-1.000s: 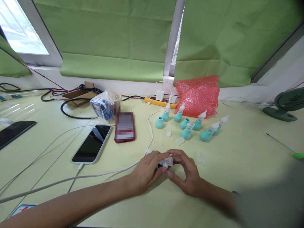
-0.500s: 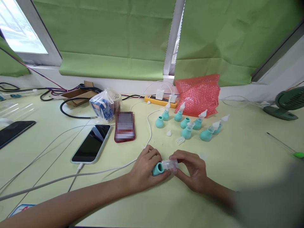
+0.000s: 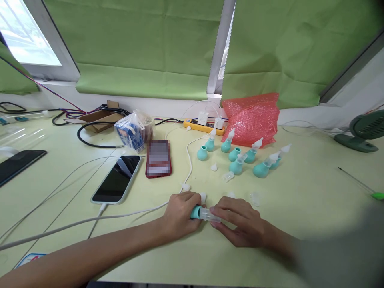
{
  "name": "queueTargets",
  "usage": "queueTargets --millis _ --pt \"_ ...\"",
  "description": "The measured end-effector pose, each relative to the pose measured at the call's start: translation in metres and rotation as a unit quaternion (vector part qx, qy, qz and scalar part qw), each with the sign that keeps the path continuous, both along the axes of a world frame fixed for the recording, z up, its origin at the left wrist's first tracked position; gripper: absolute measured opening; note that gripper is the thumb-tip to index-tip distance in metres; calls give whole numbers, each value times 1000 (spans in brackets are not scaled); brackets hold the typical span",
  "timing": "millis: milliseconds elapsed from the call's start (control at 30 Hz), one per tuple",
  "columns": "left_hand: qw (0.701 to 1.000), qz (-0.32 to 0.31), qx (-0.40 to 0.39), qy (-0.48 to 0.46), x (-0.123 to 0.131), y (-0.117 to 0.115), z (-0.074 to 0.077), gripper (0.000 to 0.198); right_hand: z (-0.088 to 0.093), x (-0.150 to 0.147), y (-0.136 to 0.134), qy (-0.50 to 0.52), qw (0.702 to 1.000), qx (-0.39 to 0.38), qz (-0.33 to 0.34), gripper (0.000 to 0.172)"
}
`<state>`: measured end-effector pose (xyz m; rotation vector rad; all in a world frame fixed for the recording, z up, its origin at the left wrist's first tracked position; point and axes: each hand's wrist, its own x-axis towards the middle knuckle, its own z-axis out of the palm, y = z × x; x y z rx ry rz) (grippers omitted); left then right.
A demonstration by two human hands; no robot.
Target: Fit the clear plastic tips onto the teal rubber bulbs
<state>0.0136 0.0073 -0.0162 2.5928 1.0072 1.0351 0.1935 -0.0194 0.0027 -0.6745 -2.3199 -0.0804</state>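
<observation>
My left hand [image 3: 183,212] is wrapped round a teal rubber bulb [image 3: 195,212], its neck facing right. A clear plastic tube [image 3: 209,215] sits at the mouth of the bulb, in line with it; how far it goes in I cannot tell. The fingers and thumb of my right hand [image 3: 240,222] pinch the tube's outer end. Beyond my hands stand several teal bulbs, some with clear tubes and pointed tips, such as this bulb [image 3: 261,169]. An open-necked bulb [image 3: 202,153] has no tube. A small white tip [image 3: 214,167] and a loose clear tube [image 3: 228,177] lie near them.
A white cable [image 3: 129,217] runs across the table past my left hand. To the left lie a charging phone [image 3: 117,180] and a red-cased phone [image 3: 159,159]. At the back are a yellow power strip [image 3: 198,126] and red bubble wrap [image 3: 252,120]. A green-handled screwdriver [image 3: 377,196] lies right.
The bulb's mouth has turned from facing up toward the right, and the clear tube now lines up with it. Both hands have shifted slightly, uncovering small pieces behind them.
</observation>
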Motion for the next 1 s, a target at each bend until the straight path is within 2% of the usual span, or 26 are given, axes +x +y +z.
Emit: queueTargets --millis 67,167,467,567,667,733,800,900,1000 --pt "1000 4 8 29 0 0 -1 8 0 1 1 -48 998 31 8 34" --pt "998 16 0 69 0 1 0 9 1 0 2 -84 996 30 5 30" --pt "981 38 -5 189 0 4 1 11 -9 -8 -5 -21 999 -26 -43 24" --pt "976 40 -3 214 0 4 2 11 -12 -11 -5 10 996 -70 -51 21" --pt "976 40 -2 212 0 5 2 10 -13 -16 -5 94 979 -167 -70 16" --pt "977 41 1 211 0 5 1 7 -13 -19 -6 157 952 -250 -83 15" --pt "976 43 5 214 1 5 1 8 -13 -22 -8 213 906 -353 -92 16" --pt "974 48 20 220 2 4 2 8 -11 -26 -9 287 807 -508 -93 23" --pt "972 54 47 223 2 3 3 4 -6 -28 -8 329 721 -605 -78 28"
